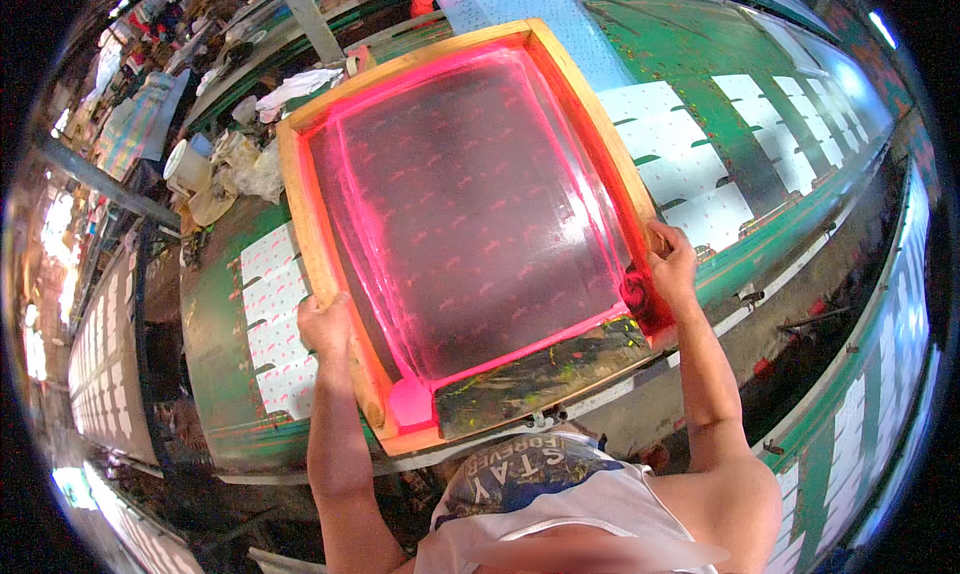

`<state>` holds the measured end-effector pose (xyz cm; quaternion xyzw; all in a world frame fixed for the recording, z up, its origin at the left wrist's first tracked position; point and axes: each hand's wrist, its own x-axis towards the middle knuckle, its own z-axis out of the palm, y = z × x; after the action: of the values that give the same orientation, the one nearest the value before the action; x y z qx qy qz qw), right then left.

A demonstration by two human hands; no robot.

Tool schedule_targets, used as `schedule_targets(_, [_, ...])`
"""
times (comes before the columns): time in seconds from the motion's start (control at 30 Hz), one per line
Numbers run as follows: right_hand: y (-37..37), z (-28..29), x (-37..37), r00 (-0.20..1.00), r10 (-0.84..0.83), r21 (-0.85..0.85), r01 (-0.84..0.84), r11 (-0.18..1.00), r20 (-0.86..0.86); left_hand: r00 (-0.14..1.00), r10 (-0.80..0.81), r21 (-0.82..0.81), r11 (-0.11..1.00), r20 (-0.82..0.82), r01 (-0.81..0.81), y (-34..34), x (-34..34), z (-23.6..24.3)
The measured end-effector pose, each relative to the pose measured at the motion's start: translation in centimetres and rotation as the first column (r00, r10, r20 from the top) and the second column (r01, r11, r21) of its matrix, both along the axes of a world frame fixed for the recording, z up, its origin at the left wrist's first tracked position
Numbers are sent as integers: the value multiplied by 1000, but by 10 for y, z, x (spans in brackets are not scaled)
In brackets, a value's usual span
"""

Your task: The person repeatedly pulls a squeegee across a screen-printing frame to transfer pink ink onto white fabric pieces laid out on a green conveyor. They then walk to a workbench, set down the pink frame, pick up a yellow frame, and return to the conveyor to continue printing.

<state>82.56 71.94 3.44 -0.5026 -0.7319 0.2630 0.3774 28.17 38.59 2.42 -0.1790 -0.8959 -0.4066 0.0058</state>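
Note:
Both my hands grip a wooden-framed printing screen (pixel 592 124), tilted in front of me. My left hand (pixel 325 324) is closed round its left side bar, and my right hand (pixel 672 262) is closed on the right bar. The dark mesh (pixel 460 194) shows rows of small pink marks, with bright pink ink smeared along its inner edges. A dark, paint-stained board (pixel 540 379) lies across the frame's near end. Pink ink (pixel 411 404) sits in the near left corner, and a dark red wad or pool (pixel 636 286) lies beside my right hand.
Beneath the screen runs a long green table (pixel 215 304). White printed pieces (pixel 277 319) lie to the left, and more white pieces (pixel 680 159) to the right. A blue translucent sheet (pixel 530 24) covers the far part. A white bucket (pixel 187 166) and crumpled plastic (pixel 250 164) stand far left.

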Motion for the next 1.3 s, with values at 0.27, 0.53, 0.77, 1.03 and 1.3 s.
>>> schedule_targets(0.27, [10,-7,10,1000,-3,-3,3,1000,-29,999,-28,68,997,29,26,7,3,-10])
schedule_targets(0.53, [20,-8,15,999,53,-16,-53,998,3,998,10,2,1000,-70,-10,15,9,-14])
schedule_targets(0.77, [21,-9,12,994,-15,-19,18,1000,112,999,18,-41,999,39,-17,19,16,-8])
schedule_targets(1.03, [24,-13,13,993,48,-82,-40,996,105,999,32,-157,987,12,-30,26,17,-17])
schedule_targets(1.3, [32,-32,12,994,87,-56,-83,995,65,1000,26,-260,965,8,-23,26,10,-32])
